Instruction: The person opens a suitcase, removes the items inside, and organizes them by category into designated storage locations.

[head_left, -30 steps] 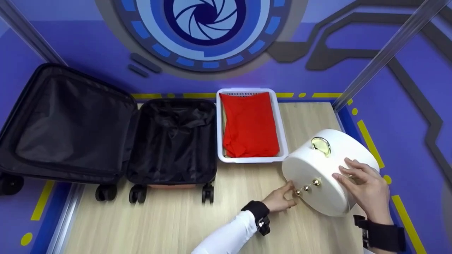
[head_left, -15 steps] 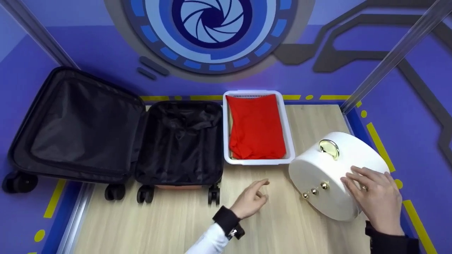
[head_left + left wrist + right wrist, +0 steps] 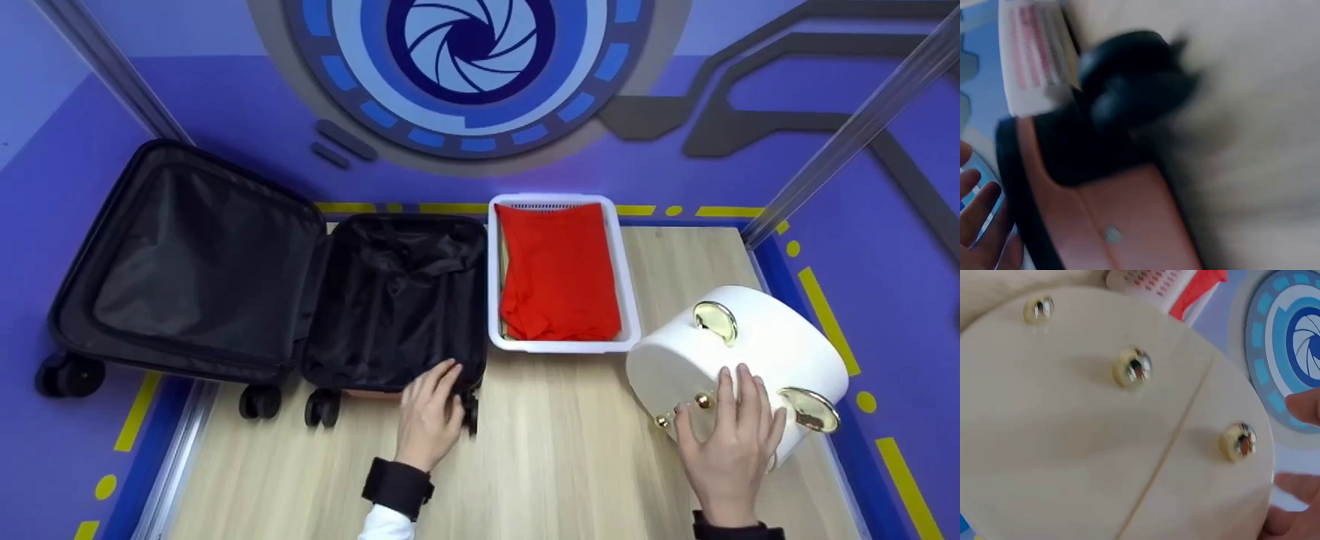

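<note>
An open suitcase (image 3: 397, 315) with black lining lies at the left, its lid (image 3: 210, 255) leaning back. My left hand (image 3: 429, 416) hovers at the near edge of its base, fingers loosely extended. In the left wrist view those fingers lie beside the salmon-pink outer shell (image 3: 1129, 225). On the right, a white drum-shaped box (image 3: 780, 337) rests tilted, with gold rings on its side. Small gold knobs (image 3: 1132, 368) dot its flat face. My right hand (image 3: 727, 442) is spread over the near rim of this box, fingertips overlapping it; nothing is gripped.
A white basket (image 3: 559, 347) holding a folded red cloth (image 3: 559, 274) stands between suitcase and box. Black caster wheels (image 3: 322, 407) stick out from the suitcase. Purple panels with a metal post (image 3: 855, 127) enclose the wooden table (image 3: 555, 450).
My left hand has left the knobs of the white box and moved left to the suitcase edge. My right hand has shifted across the box's rim, uncovering a second gold ring. The view has swung right-to-left slightly.
</note>
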`<act>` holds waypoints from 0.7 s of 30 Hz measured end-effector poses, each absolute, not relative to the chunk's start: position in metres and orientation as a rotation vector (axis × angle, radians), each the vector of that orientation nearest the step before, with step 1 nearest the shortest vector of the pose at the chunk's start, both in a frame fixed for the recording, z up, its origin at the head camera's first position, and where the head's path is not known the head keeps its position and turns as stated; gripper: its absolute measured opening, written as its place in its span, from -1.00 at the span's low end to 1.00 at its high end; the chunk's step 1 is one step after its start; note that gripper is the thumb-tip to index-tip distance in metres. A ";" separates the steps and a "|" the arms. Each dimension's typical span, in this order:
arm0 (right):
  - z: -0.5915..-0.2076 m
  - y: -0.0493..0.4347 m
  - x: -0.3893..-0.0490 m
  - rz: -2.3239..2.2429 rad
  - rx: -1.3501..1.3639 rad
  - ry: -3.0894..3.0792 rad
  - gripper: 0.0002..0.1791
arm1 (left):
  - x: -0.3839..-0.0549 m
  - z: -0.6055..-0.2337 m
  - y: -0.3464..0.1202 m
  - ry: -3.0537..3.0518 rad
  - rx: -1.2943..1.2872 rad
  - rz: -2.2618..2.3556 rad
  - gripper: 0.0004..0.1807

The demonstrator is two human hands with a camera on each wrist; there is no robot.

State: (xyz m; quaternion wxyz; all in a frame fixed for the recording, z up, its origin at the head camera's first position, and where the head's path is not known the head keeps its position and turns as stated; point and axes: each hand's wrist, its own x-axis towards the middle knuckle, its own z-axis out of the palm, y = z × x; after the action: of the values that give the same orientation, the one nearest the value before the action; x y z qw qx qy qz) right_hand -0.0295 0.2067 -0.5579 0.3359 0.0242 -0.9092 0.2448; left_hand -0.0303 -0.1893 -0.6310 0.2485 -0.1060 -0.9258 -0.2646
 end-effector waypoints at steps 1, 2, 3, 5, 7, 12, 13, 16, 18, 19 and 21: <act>-0.561 0.205 -0.031 0.620 0.043 -2.397 -0.18 | -0.029 -0.633 -0.194 -2.529 -0.265 -0.714 -0.44; -0.564 0.203 -0.033 0.599 0.029 -2.412 -0.15 | -0.027 -0.635 -0.197 -2.539 -0.244 -0.705 -0.44; -0.567 0.202 -0.035 0.578 0.014 -2.422 -0.13 | -0.026 -0.636 -0.200 -2.556 -0.228 -0.697 -0.43; -0.572 0.199 -0.041 0.550 -0.014 -2.431 -0.12 | -0.022 -0.639 -0.202 -2.591 -0.211 -0.686 -0.41; -0.577 0.198 -0.046 0.540 -0.043 -2.422 -0.15 | -0.018 -0.641 -0.202 -2.617 -0.210 -0.677 -0.40; -0.580 0.205 -0.059 0.599 -0.144 -2.376 -0.36 | -0.014 -0.644 -0.199 -2.619 -0.211 -0.679 -0.42; -0.579 0.208 -0.062 0.631 -0.168 -2.368 -0.40 | -0.014 -0.644 -0.198 -2.614 -0.211 -0.681 -0.44; -0.574 0.221 -0.072 0.744 -0.242 -2.370 -0.46 | -0.014 -0.644 -0.197 -2.612 -0.216 -0.689 -0.46; -0.569 0.230 -0.081 0.829 -0.285 -2.380 -0.47 | -0.014 -0.644 -0.197 -2.616 -0.219 -0.699 -0.47; -0.566 0.234 -0.086 0.871 -0.305 -2.387 -0.46 | -0.013 -0.644 -0.197 -2.619 -0.219 -0.707 -0.47; -0.561 0.242 -0.098 0.958 -0.335 -2.385 -0.46 | -0.013 -0.644 -0.197 -2.620 -0.212 -0.718 -0.48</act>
State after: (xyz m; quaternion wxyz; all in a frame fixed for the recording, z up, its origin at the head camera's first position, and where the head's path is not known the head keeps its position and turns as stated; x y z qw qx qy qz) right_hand -0.0985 0.2418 -0.5611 0.2715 -0.1244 -0.8855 0.3559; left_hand -0.0127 -0.1970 -0.6440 0.2066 -0.0762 -0.9407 -0.2579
